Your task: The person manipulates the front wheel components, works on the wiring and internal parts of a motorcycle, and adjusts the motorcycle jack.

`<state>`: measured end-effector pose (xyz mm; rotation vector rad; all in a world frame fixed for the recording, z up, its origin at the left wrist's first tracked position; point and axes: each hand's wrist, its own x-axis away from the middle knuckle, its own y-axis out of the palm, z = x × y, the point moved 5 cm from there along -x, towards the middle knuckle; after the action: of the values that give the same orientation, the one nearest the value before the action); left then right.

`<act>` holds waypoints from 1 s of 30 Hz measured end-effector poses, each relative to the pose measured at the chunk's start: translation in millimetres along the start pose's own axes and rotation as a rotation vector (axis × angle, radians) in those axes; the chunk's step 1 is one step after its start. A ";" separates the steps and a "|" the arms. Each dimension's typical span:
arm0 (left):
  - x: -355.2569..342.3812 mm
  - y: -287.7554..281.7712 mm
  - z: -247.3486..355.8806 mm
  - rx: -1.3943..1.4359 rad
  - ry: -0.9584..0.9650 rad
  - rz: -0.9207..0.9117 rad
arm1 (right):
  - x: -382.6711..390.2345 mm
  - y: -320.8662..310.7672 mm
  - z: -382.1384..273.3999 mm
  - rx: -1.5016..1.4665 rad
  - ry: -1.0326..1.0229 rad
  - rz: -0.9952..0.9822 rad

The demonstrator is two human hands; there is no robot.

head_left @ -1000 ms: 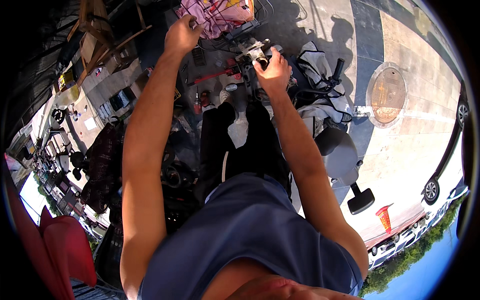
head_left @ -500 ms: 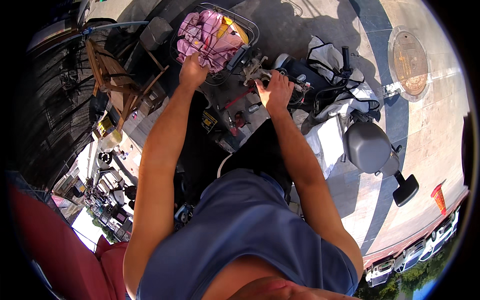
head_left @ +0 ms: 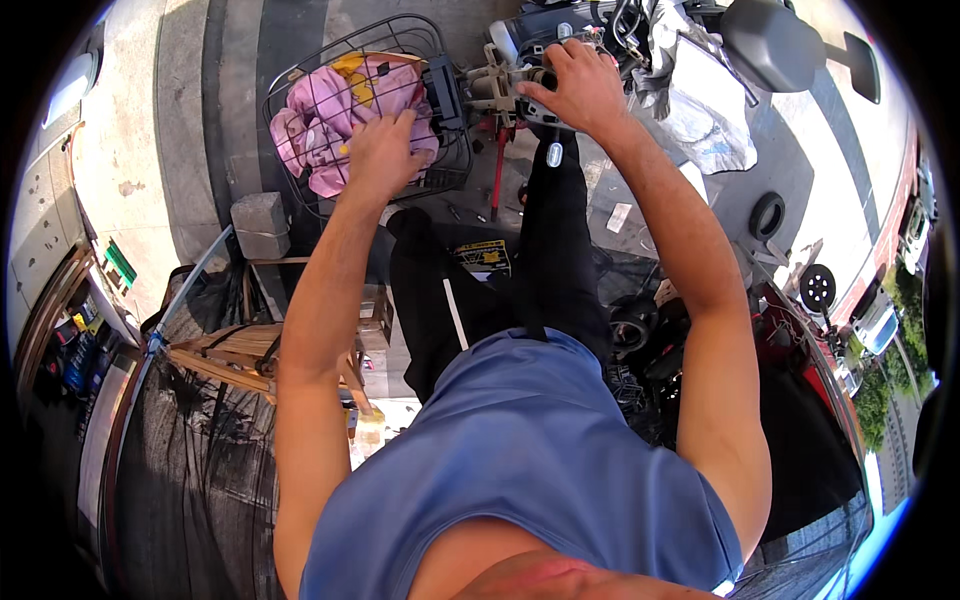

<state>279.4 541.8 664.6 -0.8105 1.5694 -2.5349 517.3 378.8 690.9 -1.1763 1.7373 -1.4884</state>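
Note:
A black wire basket (head_left: 440,35) holding a pink cloth (head_left: 315,110) with a yellow patch (head_left: 355,80) lies at the upper left. My left hand (head_left: 385,150) is closed on the basket's near side, its fingers hooked over the wires. To the right, a worn metal bracket (head_left: 490,90) joins the basket to the front of a scooter-like vehicle. My right hand (head_left: 585,85) is curled over the metal part beside that bracket, thumb toward the basket; its palm side is hidden. A small clear-ended light (head_left: 554,155) hangs below this hand.
A red rod (head_left: 498,175) stands under the bracket, between my legs and the basket. A grey block (head_left: 260,225) and a wooden chair (head_left: 225,355) are at left. White sheeting (head_left: 695,120), a dark seat (head_left: 770,45) and a small tyre (head_left: 767,215) lie to the right.
The view has swung round, so the chair sits lower and the seat higher. The basket appears farther left and lower. Both hands stay at the basket and bracket.

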 end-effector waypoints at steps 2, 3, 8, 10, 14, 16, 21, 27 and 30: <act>-10.2 8.4 -13.2 0.010 0.009 -0.050 | 3.2 2.3 -6.6 0.086 -0.047 -0.014; -14.1 10.1 -15.6 0.009 -0.016 -0.116 | 7.4 5.1 -11.1 0.123 -0.075 -0.027; -15.6 7.0 -25.1 0.018 -0.018 -0.205 | 7.8 6.1 -21.6 0.041 -0.222 -0.043; -12.1 5.0 -25.5 0.049 -0.053 -0.227 | 9.4 7.0 -18.5 -0.103 -0.287 -0.011; -10.9 -1.1 -21.1 0.056 -0.057 -0.232 | 10.7 -9.1 -22.2 -0.281 -0.234 0.128; -11.7 0.0 -21.4 0.056 -0.072 -0.219 | 7.7 -2.0 -12.7 -0.170 -0.124 0.052; -16.6 2.0 -17.1 0.019 -0.091 -0.234 | 9.9 7.2 -7.1 -0.090 -0.311 0.021; -18.7 2.5 -14.3 -0.017 -0.101 -0.252 | 7.1 7.6 0.0 -0.085 -0.172 -0.064; -17.5 2.2 -14.3 -0.005 -0.109 -0.246 | 11.2 0.1 6.7 -0.116 -0.256 0.009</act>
<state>287.5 557.8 650.6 -1.1895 1.5282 -2.5946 517.9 365.7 690.6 -1.3514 1.6672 -1.1862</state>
